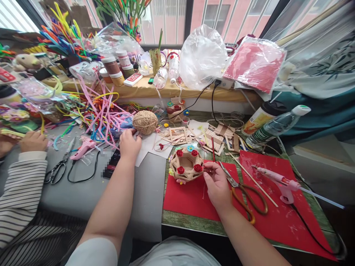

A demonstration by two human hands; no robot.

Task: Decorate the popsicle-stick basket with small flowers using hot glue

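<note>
Twine basket touches right grip, seemingly pinching a rose; left grip curls near twine ball.

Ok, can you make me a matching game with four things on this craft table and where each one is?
Things:
1. ball of twine
2. small basket with red roses
3. orange-handled scissors
4. pink glue gun

Places:
A. on the red sheet at the far right
B. just past the left hand
C. on the red sheet, right of the right hand
D. at the right hand's fingertips

Pairs: 1-B, 2-D, 3-C, 4-A
</note>
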